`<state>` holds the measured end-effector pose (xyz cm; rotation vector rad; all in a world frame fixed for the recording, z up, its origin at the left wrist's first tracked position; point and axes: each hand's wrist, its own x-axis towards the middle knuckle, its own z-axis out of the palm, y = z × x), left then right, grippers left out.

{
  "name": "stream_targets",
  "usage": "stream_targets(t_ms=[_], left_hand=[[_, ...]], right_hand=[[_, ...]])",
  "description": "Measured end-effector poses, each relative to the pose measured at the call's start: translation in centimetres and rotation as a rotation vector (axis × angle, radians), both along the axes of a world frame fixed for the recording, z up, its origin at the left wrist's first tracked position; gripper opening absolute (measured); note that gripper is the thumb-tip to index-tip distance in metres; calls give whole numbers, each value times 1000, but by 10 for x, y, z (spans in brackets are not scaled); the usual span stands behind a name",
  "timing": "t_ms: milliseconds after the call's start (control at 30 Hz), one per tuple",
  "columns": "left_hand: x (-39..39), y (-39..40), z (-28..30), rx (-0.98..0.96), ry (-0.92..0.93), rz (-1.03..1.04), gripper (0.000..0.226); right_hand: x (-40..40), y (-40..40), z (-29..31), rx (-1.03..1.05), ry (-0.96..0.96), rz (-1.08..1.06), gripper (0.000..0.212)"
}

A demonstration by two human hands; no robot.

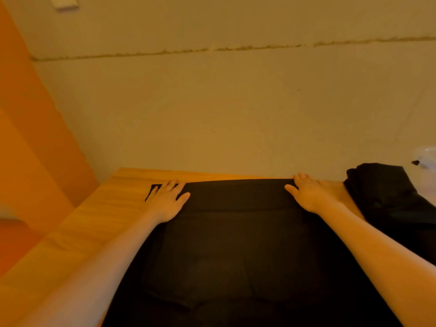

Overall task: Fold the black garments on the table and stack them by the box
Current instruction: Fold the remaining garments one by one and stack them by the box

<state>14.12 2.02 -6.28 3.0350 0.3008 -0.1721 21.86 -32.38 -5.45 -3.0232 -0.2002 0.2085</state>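
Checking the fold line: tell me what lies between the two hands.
In the head view, only the far folded edge of the black garment spans between the left hand and the right hand; nothing else lies on that stretch.

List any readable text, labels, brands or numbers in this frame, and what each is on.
None readable.
Black garment under the left hand and right hand: no visible tag or print.
Stacked black garments at right: no visible text.
White object at the right edge: a small dark mark, too blurred to tell if it is text.
Wall plate at top left: blank.
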Motion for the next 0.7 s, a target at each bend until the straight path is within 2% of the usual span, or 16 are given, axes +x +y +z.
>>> stream_targets(t_ms=[100,167,233,333,567,633,700], left_hand=[[-19,-18,10,48,-107,8,59],[-47,-47,16,-27,-163,-67,59],[-82,-81,20,-151,-135,-164,60],[-136,-113,11,-183,-72,-244,60],[-198,-75,-2,-113,-105,-136,53],[-210,-70,-3,-107,-144,-140,52],[-221,-73,-3,-126,-178,-197,51]], right_hand=[[-22,9,10,-38,-54,15,61],[-56,29,13,80,-59,120,59],[-100,52,14,178,-5,284,59],[-156,64,6,121,48,442,61],[-191,-5,13,-14,89,272,60],[-203,-12,16,-21,64,289,61],[-219,-9,16,74,39,375,61]])
